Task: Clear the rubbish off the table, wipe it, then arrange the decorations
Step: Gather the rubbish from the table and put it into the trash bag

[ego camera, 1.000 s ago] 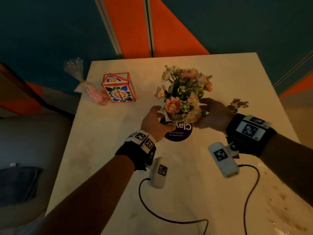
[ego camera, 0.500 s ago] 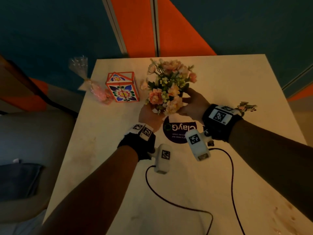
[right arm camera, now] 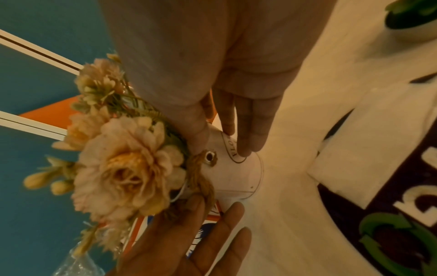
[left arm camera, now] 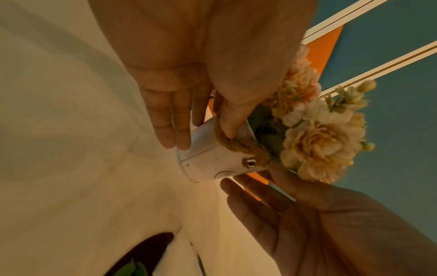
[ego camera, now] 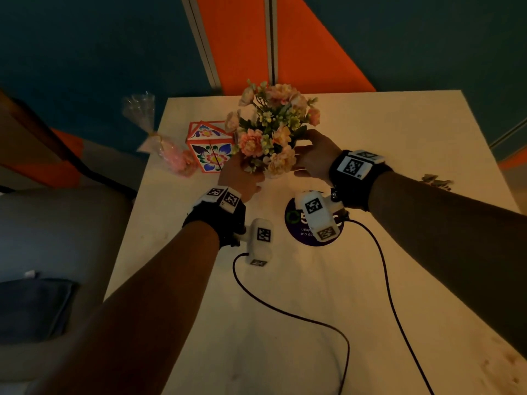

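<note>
Both hands around a white flower pot point(left arm camera: 212, 160) near the worktop's point(ego camera: 370, 280) far edge, left of centre, just beside a painted box point(ego camera: 211, 146). Left hand point(ego camera: 239, 178) fingers point(left arm camera: 170, 119) straight against the pot wall, thumb on its rope handle point(left arm camera: 241, 144). Right hand point(ego camera: 316, 155) fingers point(right arm camera: 248, 127) likewise flat, apparently only steadying it.
</note>
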